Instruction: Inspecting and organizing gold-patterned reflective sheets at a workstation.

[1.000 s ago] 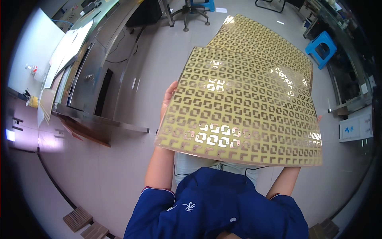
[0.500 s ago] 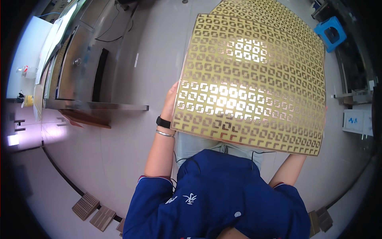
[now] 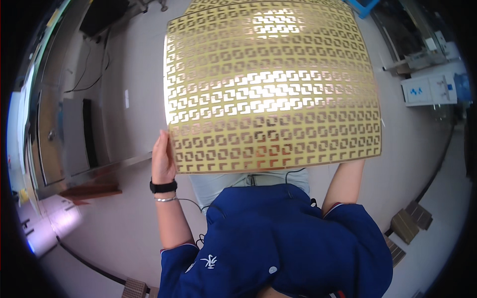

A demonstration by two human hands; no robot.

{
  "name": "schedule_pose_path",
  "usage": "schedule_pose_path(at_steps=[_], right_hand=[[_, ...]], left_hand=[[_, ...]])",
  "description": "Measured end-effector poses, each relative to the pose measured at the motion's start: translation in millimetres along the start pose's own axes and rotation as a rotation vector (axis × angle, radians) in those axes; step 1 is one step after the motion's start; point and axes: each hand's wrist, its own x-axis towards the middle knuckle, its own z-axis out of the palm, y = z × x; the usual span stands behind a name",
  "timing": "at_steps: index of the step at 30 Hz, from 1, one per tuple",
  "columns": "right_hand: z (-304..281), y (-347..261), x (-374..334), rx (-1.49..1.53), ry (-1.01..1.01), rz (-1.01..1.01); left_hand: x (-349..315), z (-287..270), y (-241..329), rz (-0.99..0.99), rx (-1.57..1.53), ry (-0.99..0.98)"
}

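Observation:
A large square circuit board panel [image 3: 278, 119], yellow with rows of shiny copper hook-shaped pads, is held up in front of my body. My left hand [image 3: 163, 161], with a black band and a silver bangle on its wrist, grips the panel's left edge near the lower corner. Some of its fingers go out of sight behind the board. My right forearm reaches under the lower right edge, where the panel hides the right hand and its fingers. Beyond the far edge, part of another similar patterned panel [image 3: 218, 5] shows.
At the left stands a metal cabinet [image 3: 52, 111] beside a brown board [image 3: 92, 192] low down. A white cabinet [image 3: 430, 90] is on the right, and a blue stool [image 3: 365, 7] sits at the far right. Brown patterned blocks [image 3: 405, 226] lie at lower right, others [image 3: 134, 288] at lower left.
The panel and my left hand now appear farther left, and the panel's lower edge tilts the other way. The surroundings have also shifted in view. My left hand keeps its grip.

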Motion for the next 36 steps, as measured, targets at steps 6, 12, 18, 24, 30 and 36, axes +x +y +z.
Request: schedule_pose_path(at_steps=[6, 12, 18, 24, 30, 36], right_hand=[[-7.7, -5.5, 0.8, -0.059, 0.033, -0.065], [-12.9, -13.0, 11.4, -0.149, 0.074, -0.113], [-45.5, 1.2, 24.3, -0.106, -0.023, -0.124], [-51.3, -5.9, 28.8, 0.163, 0.018, 0.001], [-37.2, -1.1, 33.0, 0.228, 0.047, -0.053], [-44.2, -21.6, 36.2, 0.181, -0.04, -0.068]], left_hand=[[-7.7, 16.6, -1.1, -0.032, 0.107, -0.016], [-3.9, 9.3, -5.1, -0.07, 0.145, -0.008], [-6.9, 18.4, -3.6, -0.047, 0.227, 0.074], [-2.1, 32.8, -10.0, -0.024, 0.254, 0.14], [-4.8, 40.2, -18.5, 0.159, 0.237, 0.292], [-1.7, 35.2, -20.8, 0.223, 0.213, 0.358]])
